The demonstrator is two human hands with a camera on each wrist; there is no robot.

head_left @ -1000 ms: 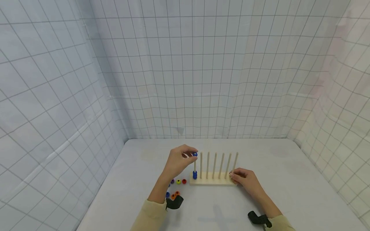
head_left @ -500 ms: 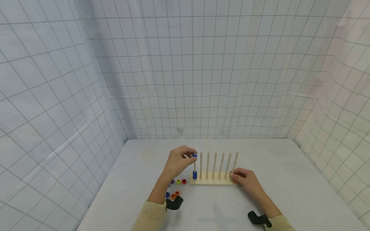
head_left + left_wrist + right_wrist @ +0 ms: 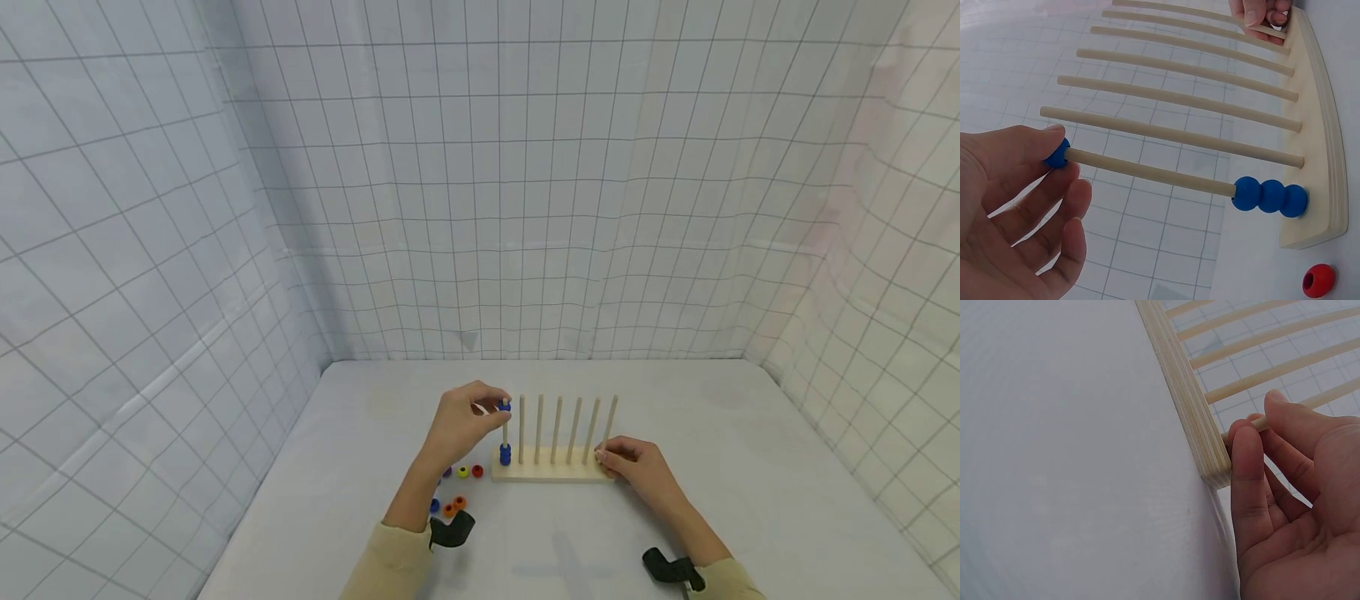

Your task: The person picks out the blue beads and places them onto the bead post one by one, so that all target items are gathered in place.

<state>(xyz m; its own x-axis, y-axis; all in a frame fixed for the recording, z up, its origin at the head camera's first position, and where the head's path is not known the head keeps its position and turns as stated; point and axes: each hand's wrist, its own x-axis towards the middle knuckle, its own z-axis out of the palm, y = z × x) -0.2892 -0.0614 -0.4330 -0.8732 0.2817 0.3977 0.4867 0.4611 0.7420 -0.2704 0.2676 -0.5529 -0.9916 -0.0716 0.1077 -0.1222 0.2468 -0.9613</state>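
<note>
A wooden peg rack (image 3: pixel 551 476) stands on the table with a row of upright pegs along its base. At its left end, my left hand (image 3: pixel 461 423) pinches a blue bead (image 3: pixel 1057 155) between thumb and index finger, round the top of the leftmost peg (image 3: pixel 1147 171). Three more blue beads (image 3: pixel 1270 195) are stacked at the foot of that same peg. My right hand (image 3: pixel 639 471) is at the other end, its thumb and fingers gripping the rightmost peg (image 3: pixel 1259 424) low down, right by the base. The other pegs hold no beads.
Loose beads lie left of the rack: a red bead (image 3: pixel 477 471), a yellow-green bead (image 3: pixel 462 472), a purple bead (image 3: pixel 447 472), orange beads (image 3: pixel 459 502) and a blue one (image 3: pixel 434 506). My left forearm partly covers this group. White gridded sheets (image 3: pixel 525 208) enclose the table.
My left hand has come down slightly with the blue bead, and the peg's tip now shows above the bead. The right hand and the rack stay where they were.
</note>
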